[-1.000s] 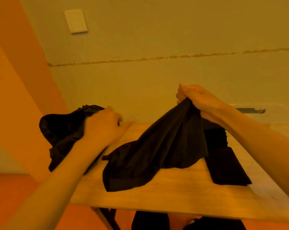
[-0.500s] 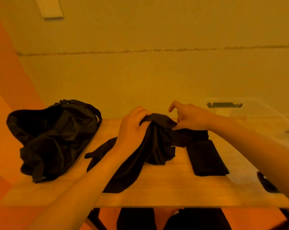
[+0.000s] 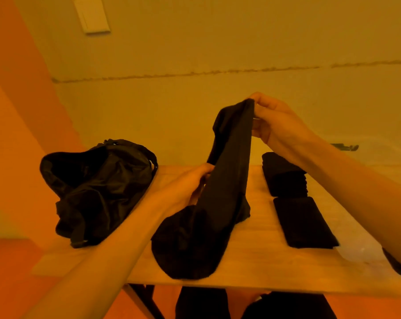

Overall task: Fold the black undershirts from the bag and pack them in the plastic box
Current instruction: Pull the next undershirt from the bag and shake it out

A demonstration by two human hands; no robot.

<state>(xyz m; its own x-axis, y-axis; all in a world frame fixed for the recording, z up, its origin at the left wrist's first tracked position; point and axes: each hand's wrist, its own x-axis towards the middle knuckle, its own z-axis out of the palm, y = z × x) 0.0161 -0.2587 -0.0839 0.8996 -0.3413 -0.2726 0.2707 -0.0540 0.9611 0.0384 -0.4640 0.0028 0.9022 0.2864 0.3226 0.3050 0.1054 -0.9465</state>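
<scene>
The fingers (image 3: 255,104) of the right hand (image 3: 280,125) are pinching the top edge of a black undershirt (image 3: 229,180), thumb toward me and the other fingers curled behind the cloth, holding it up high above the bench (image 3: 252,261). Lower down, the fingers (image 3: 205,174) of the left hand (image 3: 185,189) are curling round the left side of the same garment, gripping it about halfway along its length. Between the two hands the undershirt is hanging as a narrow, bunched strip, tilted from upper right to lower left. Its lower end is pooling in a rounded heap on the wood near the front edge.

To the right of it, two folded black undershirts are lying on the bench: one stack (image 3: 283,176) farther back, partly under the right forearm, and a flat one (image 3: 303,222) just in front of it, close but apart. Another dark piece (image 3: 397,263) is showing at the right edge (too cut off to tell what it is). The clear plastic box (image 3: 379,157) is showing only faintly behind the right forearm, with its dark clasp (image 3: 344,147) the plainest part.

On the left end of the bench, the black bag (image 3: 96,187) is slumping open, well apart from the held garment. A pale switch plate (image 3: 94,16) is sitting high on the wall behind.
</scene>
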